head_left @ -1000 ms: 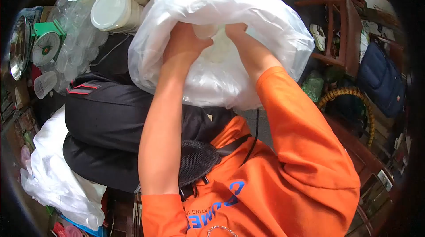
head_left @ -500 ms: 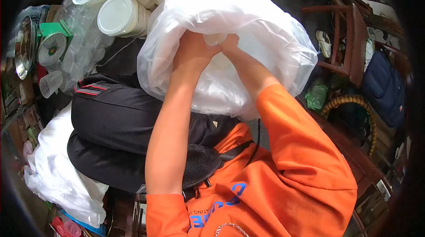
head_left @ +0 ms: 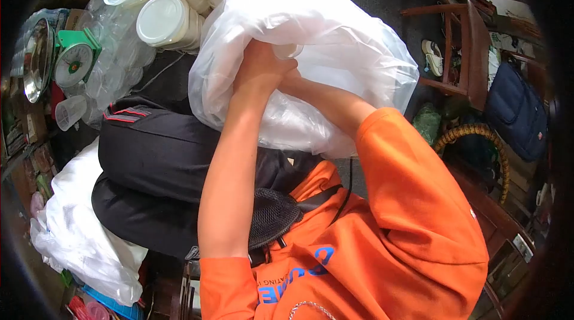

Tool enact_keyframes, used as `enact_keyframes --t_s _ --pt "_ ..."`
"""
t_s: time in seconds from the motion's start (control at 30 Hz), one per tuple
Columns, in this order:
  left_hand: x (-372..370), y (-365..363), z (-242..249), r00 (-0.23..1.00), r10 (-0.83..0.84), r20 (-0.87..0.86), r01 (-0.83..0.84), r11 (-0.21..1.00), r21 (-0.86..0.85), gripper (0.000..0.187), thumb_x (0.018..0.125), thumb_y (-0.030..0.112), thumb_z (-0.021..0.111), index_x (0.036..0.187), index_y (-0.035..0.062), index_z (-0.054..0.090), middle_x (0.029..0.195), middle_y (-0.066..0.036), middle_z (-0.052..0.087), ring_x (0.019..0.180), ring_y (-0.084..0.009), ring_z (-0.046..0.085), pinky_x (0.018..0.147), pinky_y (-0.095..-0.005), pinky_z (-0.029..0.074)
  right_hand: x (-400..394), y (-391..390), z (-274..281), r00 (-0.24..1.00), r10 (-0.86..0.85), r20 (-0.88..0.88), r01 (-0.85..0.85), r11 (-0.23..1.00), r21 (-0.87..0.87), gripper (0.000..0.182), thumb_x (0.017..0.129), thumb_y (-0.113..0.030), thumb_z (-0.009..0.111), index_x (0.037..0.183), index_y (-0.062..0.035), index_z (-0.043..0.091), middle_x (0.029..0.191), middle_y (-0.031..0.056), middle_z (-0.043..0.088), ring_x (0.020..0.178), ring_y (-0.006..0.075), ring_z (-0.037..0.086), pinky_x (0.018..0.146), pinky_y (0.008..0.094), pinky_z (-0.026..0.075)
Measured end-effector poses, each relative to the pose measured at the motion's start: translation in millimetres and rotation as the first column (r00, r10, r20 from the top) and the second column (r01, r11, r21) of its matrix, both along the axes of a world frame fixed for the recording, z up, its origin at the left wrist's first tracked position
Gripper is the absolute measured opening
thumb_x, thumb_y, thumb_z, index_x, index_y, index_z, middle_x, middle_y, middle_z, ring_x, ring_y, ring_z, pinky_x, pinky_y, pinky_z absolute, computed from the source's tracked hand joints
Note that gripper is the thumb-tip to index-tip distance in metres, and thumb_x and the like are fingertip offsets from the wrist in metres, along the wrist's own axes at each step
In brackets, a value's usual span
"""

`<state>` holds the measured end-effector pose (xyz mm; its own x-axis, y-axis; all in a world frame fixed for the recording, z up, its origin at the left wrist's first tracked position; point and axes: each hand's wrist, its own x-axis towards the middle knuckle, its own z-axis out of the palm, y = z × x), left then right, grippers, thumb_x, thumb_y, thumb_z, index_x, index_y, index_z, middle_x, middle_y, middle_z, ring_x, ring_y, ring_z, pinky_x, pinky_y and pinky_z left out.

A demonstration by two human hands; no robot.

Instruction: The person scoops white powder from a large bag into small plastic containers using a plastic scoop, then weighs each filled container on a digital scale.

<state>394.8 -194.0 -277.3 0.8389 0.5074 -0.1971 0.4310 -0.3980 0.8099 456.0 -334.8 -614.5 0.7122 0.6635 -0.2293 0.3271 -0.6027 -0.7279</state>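
Observation:
Both my hands are inside a large white plastic bag [head_left: 353,27] whose wide mouth faces me. My left hand [head_left: 263,63] is closed on a small clear plastic container [head_left: 288,50], whose round whitish end shows past the fingers. Against the underside of the left hand lies my right hand [head_left: 291,79]; its fingers are hidden behind the left hand, so what they grip cannot be made out. White and translucent material fills the bag's inside around my wrists.
Several lidded tubs [head_left: 161,20] stand beyond the bag at upper left. Near them are clear plastic cups [head_left: 70,112] and a green dial scale [head_left: 76,63]. A wooden chair [head_left: 472,51] and a dark blue backpack [head_left: 515,111] are at right. A white sack [head_left: 89,224] lies at left.
My right hand has shifted left and down, from beside the container to under my left hand. The left hand stays on the container. The view has shifted slightly.

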Motion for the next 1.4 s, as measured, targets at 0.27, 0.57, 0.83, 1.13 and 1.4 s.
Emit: enact_keyframes --t_s 0.27,0.57,0.83,1.13,1.4 --pt "-3 -5 13 0.996 0.013 0.087 -0.015 1.000 0.016 0.069 0.068 0.025 0.085 0.130 0.0027 0.063 0.131 -0.020 0.066 0.124 -0.0373 0.061 0.106 -0.0425 0.048 2 18 25 1.000 -0.001 -0.008 0.001 1.000 -0.014 0.034 0.099 -0.034 0.057 0.108 -0.0039 0.071 0.105 0.0122 0.073 0.092 0.0292 0.071 0.085 0.0436 0.055" --pt "-6 -8 13 0.973 0.016 0.231 -0.034 0.997 0.072 0.062 0.071 0.022 0.083 0.126 0.0014 0.065 0.127 -0.021 0.067 0.122 -0.0383 0.061 0.106 -0.0443 0.048 -15 13 52 0.999 -0.003 -0.044 0.001 0.999 -0.033 0.034 0.100 -0.035 0.057 0.108 -0.0041 0.071 0.104 0.0118 0.073 0.092 0.0283 0.071 0.085 0.0427 0.055" --pt "1 -18 21 0.950 -0.059 0.307 0.068 0.997 -0.020 0.059 0.072 0.020 0.084 0.125 -0.0004 0.066 0.124 -0.021 0.069 0.119 -0.0360 0.064 0.105 -0.0434 0.048 107 -80 71 0.993 -0.093 -0.080 0.088 0.994 -0.064 0.034 0.100 -0.035 0.057 0.108 -0.0044 0.070 0.104 0.0116 0.073 0.092 0.0275 0.071 0.085 0.0419 0.055" --pt "5 -18 39 0.939 -0.060 0.339 0.050 0.998 0.036 0.063 0.072 0.023 0.086 0.127 0.0005 0.065 0.127 -0.020 0.068 0.122 -0.0361 0.062 0.108 -0.0430 0.047 254 -145 101 0.978 -0.176 -0.113 0.166 0.982 -0.092 0.034 0.101 -0.035 0.057 0.108 -0.0046 0.070 0.103 0.0112 0.073 0.092 0.0266 0.071 0.085 0.0410 0.054" --pt "7 -20 27 0.927 -0.072 0.369 0.067 0.997 0.026 0.067 0.070 0.023 0.087 0.129 -0.0005 0.064 0.126 -0.019 0.069 0.120 -0.0358 0.063 0.106 -0.0426 0.048 249 -151 96 0.961 -0.203 -0.190 0.185 0.977 -0.107 0.034 0.101 -0.035 0.057 0.108 -0.0049 0.070 0.103 0.0110 0.073 0.092 0.0258 0.070 0.085 0.0401 0.054"
